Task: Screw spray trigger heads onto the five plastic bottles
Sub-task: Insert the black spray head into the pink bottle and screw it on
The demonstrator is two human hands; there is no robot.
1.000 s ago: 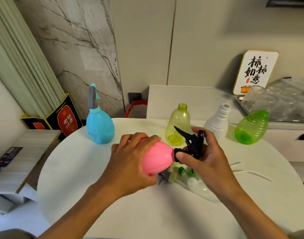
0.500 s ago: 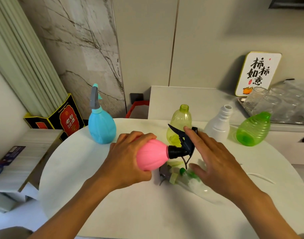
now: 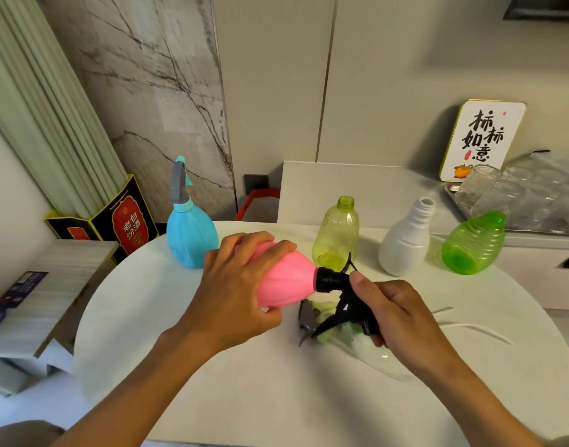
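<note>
Over the middle of the round white table (image 3: 212, 398), our left hand (image 3: 231, 291) gripped the pink bottle (image 3: 284, 280) on its side, fingers curled over its body. Our right hand (image 3: 396, 311) wrapped the black trigger head (image 3: 344, 295) seated on its neck, thumb pressed near the collar. Along the far edge stood the blue bottle (image 3: 189, 240) with its head on, then the yellow-green bottle (image 3: 336, 235), white bottle (image 3: 405, 245) and green bottle (image 3: 473, 243), all uncapped. Loose trigger heads (image 3: 309, 321) lay beneath our hands.
</note>
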